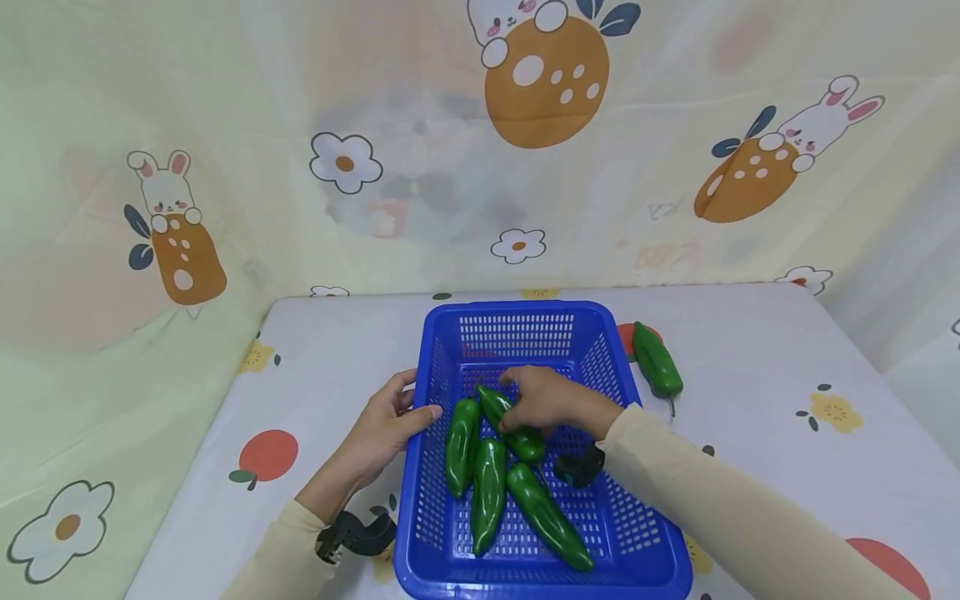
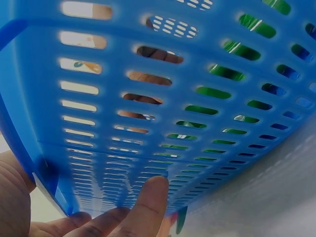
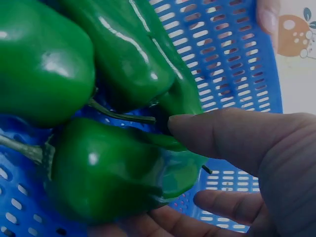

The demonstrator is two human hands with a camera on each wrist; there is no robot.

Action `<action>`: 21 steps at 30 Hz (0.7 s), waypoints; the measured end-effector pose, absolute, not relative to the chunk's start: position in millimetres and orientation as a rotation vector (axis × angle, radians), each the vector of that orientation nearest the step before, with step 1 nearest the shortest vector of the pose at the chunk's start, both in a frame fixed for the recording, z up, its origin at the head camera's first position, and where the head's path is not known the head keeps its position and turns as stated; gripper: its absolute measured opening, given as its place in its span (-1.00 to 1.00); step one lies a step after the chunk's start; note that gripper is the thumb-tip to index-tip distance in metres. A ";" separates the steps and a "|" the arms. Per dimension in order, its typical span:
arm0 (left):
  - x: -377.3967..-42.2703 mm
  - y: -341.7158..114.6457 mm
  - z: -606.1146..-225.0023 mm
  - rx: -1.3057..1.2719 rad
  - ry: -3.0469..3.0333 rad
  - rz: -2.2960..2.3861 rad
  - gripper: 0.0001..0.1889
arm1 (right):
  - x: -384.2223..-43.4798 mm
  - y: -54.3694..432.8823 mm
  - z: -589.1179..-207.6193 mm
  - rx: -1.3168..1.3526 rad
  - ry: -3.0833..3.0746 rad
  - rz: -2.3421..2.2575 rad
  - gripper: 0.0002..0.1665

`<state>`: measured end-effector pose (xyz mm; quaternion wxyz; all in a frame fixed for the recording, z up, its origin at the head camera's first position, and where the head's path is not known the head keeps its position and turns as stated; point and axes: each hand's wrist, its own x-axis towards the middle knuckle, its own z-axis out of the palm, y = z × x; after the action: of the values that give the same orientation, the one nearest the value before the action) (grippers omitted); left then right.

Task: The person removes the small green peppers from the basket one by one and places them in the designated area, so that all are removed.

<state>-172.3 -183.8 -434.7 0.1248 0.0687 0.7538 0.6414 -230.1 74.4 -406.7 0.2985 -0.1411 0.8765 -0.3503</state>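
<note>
A blue plastic basket (image 1: 555, 583) with slotted walls stands on the table and holds several glossy green chili peppers (image 1: 487, 496). My left hand (image 1: 386, 429) grips its left rim, thumb over the edge and fingers against the outer wall, as the left wrist view also shows. Inside the basket, my right hand (image 1: 551, 398) holds a green chili pepper (image 3: 108, 173) that lies slantwise among the others. The thumb (image 3: 212, 131) is along one side of this pepper; the other fingers reach round its far side and are partly hidden beneath it.
Another green chili pepper (image 1: 657, 362) lies on the tablecloth (image 1: 750, 375), just right of the basket. A patterned curtain (image 1: 420, 100) hangs behind the table and along its sides. Black straps (image 1: 356, 533) with cameras sit on both wrists.
</note>
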 end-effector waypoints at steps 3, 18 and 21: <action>-172.0 -183.4 -434.2 0.198 2.202 1.868 -0.34 | -229.0 73.5 -408.6 -0.374 2.335 -0.919 -0.05; -171.8 -182.6 -432.3 0.182 2.193 1.870 -0.33 | -225.7 69.1 -410.4 -0.375 2.376 -0.874 -0.14; -171.8 -182.7 -432.3 0.183 2.199 1.867 -0.33 | -225.7 70.3 -409.6 -0.380 2.378 -0.878 -0.15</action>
<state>-171.8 -182.7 -432.3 0.1253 0.0628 0.7547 0.6410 -225.7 70.3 -409.6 0.2855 -0.1419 0.8892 -0.3282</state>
